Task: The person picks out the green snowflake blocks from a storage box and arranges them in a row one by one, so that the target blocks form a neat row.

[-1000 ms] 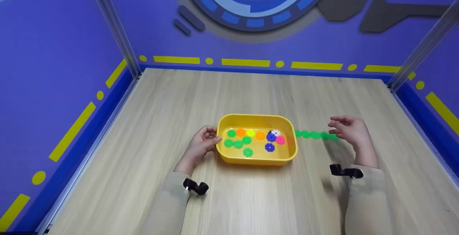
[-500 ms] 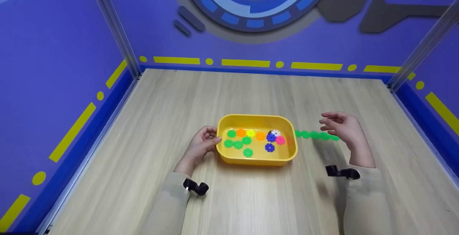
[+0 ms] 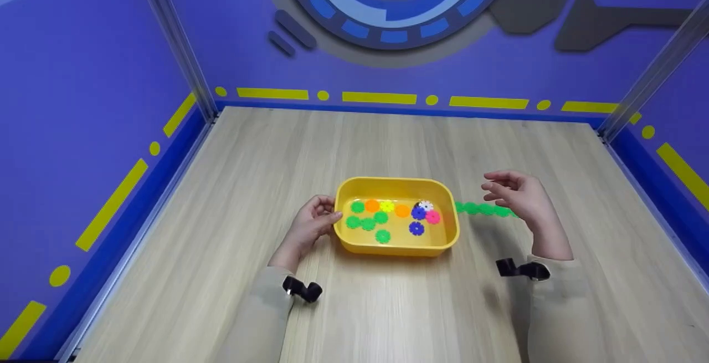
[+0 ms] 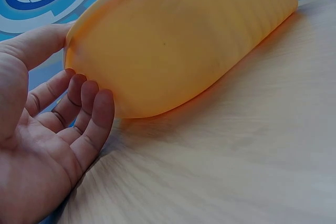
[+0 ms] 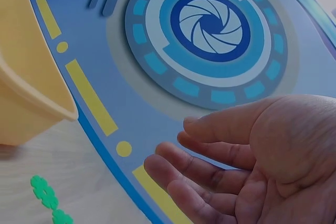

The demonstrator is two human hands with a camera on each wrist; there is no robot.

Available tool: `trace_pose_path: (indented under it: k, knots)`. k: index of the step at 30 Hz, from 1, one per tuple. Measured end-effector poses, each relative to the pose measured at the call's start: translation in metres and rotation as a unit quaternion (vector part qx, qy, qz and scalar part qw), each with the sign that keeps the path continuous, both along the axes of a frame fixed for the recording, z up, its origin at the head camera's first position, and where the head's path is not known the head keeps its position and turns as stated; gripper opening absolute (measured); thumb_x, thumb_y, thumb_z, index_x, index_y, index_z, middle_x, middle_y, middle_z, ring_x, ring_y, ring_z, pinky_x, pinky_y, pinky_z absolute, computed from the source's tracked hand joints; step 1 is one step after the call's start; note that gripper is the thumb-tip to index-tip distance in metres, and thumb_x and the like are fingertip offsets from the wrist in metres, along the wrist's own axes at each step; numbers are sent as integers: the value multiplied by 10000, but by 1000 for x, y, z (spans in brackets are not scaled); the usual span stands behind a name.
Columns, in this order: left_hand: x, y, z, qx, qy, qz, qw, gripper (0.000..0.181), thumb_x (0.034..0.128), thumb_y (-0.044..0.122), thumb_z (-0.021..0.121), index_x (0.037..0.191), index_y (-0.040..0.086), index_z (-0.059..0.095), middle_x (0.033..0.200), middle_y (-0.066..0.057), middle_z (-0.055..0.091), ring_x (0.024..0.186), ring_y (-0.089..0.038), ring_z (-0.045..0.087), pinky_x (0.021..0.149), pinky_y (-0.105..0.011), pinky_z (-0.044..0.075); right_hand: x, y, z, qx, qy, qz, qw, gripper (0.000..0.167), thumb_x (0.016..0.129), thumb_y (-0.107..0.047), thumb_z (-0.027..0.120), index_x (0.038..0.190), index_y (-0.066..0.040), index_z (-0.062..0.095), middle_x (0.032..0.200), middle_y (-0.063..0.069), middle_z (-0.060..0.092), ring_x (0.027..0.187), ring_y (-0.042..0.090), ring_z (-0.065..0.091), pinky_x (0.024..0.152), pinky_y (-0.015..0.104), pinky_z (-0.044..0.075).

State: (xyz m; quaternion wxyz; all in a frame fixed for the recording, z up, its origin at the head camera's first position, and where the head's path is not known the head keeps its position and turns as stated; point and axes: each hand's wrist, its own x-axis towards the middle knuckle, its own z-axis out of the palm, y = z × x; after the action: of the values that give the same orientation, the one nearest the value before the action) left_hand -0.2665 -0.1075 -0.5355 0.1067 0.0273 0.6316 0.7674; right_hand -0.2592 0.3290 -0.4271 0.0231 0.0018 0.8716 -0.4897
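Note:
A yellow tub [image 3: 396, 250] stands on the table with several small toothed discs in it: green [image 3: 383, 236], orange, yellow, blue, white and pink. My left hand [image 3: 310, 226] grips the tub's left end, thumb at the rim and fingertips against the outer wall, as the left wrist view shows [image 4: 58, 108]. From the tub's right side a row of joined green discs [image 3: 486, 209] runs along the table. Above its right end hovers my right hand [image 3: 523, 199], fingers loosely bent and empty; in the right wrist view the hand [image 5: 236, 166] touches nothing.
The wooden table [image 3: 266, 158] is bordered by a blue back wall [image 3: 243, 47] and side walls with yellow marks. Metal posts [image 3: 183, 47] stand at the back corners. A black wrist mount [image 3: 302, 289] sits on each sleeve.
My right hand has moved left above the green row, toward the tub, and its fingers stay loosely bent. The left hand and the tub have not moved.

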Motion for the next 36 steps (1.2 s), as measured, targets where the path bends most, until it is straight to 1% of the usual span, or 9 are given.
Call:
trace_pose_path:
  k: [5, 11, 17, 25, 31, 36]
  knots:
    - [0, 0, 0, -16, 9, 6, 10000, 377, 912, 36, 717, 1240, -6, 536, 1012, -28, 570, 817, -132, 568, 604, -229, 480, -1, -9, 1, 21, -4, 76, 10000, 489, 1031, -308, 620, 1400, 9, 575, 1200, 148, 708, 866, -10, 720, 802, 180, 587]
    - [1, 0, 2, -33, 13, 49, 10000, 380, 908, 36, 720, 1239, -9, 539, 1013, -28, 572, 863, -138, 562, 602, -230, 486, -1, -20, 1, 11, -49, 107, 9999, 482, 1012, -320, 652, 1373, -6, 599, 1207, 169, 694, 864, 10, 720, 797, 177, 585]
    - [1, 0, 1, -36, 37, 35, 10000, 378, 909, 29, 716, 1239, -17, 538, 1007, -27, 569, 831, -133, 563, 597, -227, 484, -2, -34, 0, -7, -34, 260, 9997, 470, 1007, -315, 661, 1354, -1, 615, 1249, 221, 672, 877, 31, 717, 801, 189, 590]
    - [0, 1, 0, -7, 18, 42, 10000, 354, 913, 18, 709, 1227, 2, 545, 1004, -25, 572, 867, -140, 558, 596, -228, 487, -3, -57, -5, 125, -132, 394, 9991, 415, 1002, -302, 675, 1317, -34, 645, 1235, 185, 693, 935, 145, 727, 816, 246, 606]
    - [0, 1, 1, 38, -34, 60, 10000, 333, 912, 11, 698, 1209, 18, 548, 998, -18, 573, 815, -116, 569, 588, -222, 489, -5, -71, -9, 117, -210, 635, 9977, 390, 1009, -252, 665, 1309, -3, 639, 1237, 208, 693, 982, 225, 726, 852, 294, 611]
    - [-1, 1, -1, 33, -23, 16, 10000, 344, 914, 27, 705, 1217, 4, 544, 997, -21, 573, 823, -116, 568, 601, -226, 494, -7, -82, -12, 85, -352, 824, 9959, 343, 1010, -242, 665, 1271, -20, 660, 1223, 222, 697, 1030, 330, 707, 873, 340, 616]
